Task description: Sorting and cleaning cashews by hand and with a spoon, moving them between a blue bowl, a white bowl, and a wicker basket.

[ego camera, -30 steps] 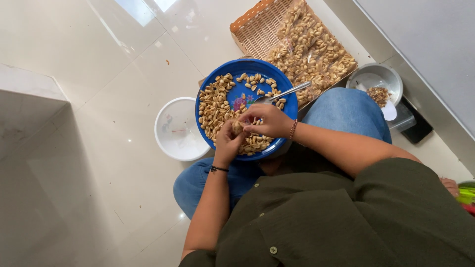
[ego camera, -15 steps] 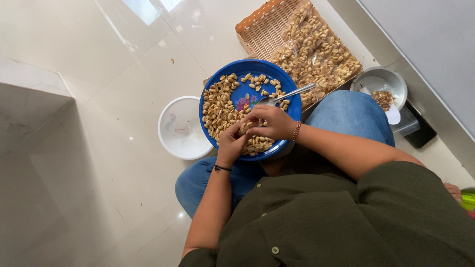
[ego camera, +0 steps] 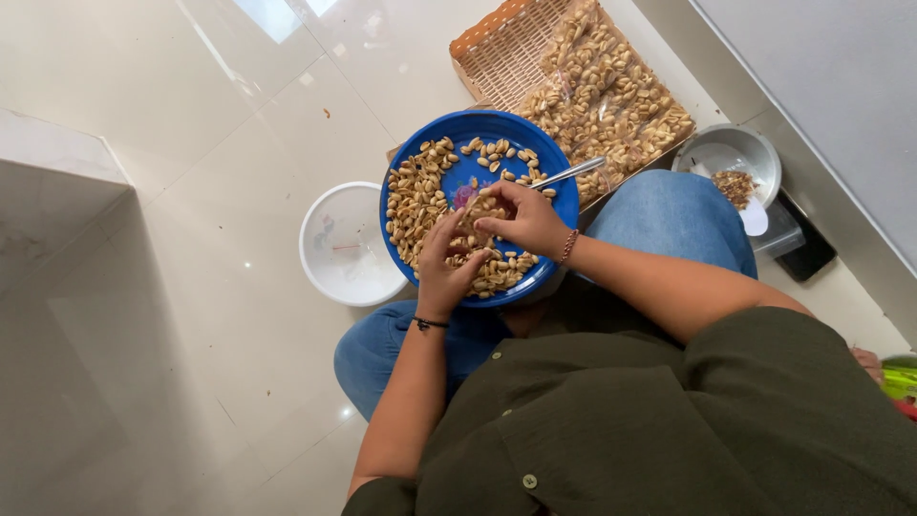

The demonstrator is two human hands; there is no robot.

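A blue plate full of pale nuts in shells rests on my lap. My left hand and my right hand meet over the plate's middle, fingers pinched together on one nut. A metal spoon lies across the plate's right rim, just beyond my right hand. My left wrist wears a dark band, my right wrist a beaded one.
A white bowl sits on the tiled floor left of the plate. A woven tray holding a clear bag of nuts lies behind. A metal bowl with some nuts stands at the right, beside a dark flat object.
Both hands stay together over the plate; the fingers have shifted slightly on the nut. The view has drifted a little.
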